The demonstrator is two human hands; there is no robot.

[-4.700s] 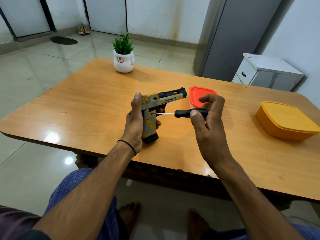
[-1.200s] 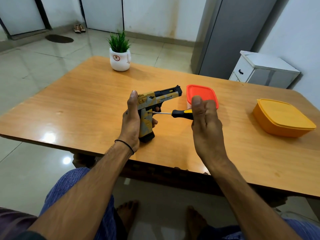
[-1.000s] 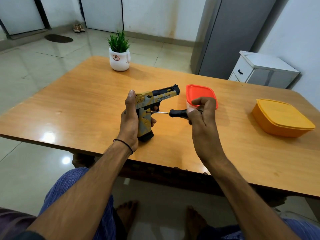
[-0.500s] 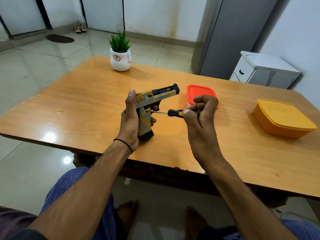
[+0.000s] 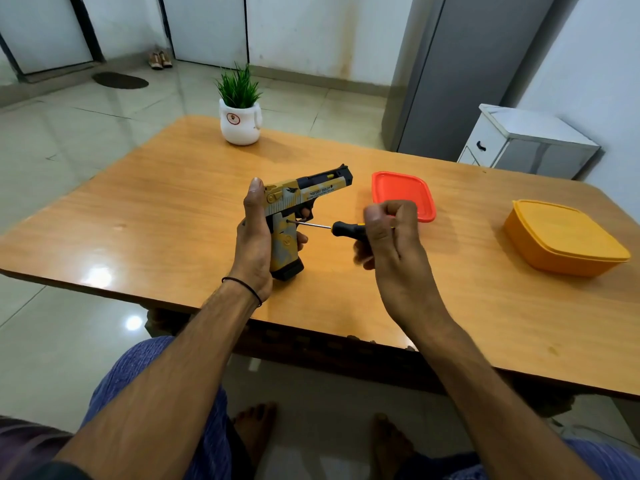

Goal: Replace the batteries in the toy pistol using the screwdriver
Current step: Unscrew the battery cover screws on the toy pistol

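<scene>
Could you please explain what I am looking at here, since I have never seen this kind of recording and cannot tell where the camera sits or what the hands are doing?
There is no machine here: a person wears one wide-angle camera on the head, so you look forward and down along both forearms. That is why the arms enter from the bottom and the room looks bent at the edges.

The left hand holds a yellow and grey toy pistol upright by its grip, just above the wooden table. The right hand grips the black handle of a screwdriver, whose thin tip meets the side of the pistol's grip, presumably at a screw of the battery cover.

On the table stand a red container, an orange lidded box and a small potted plant.
</scene>
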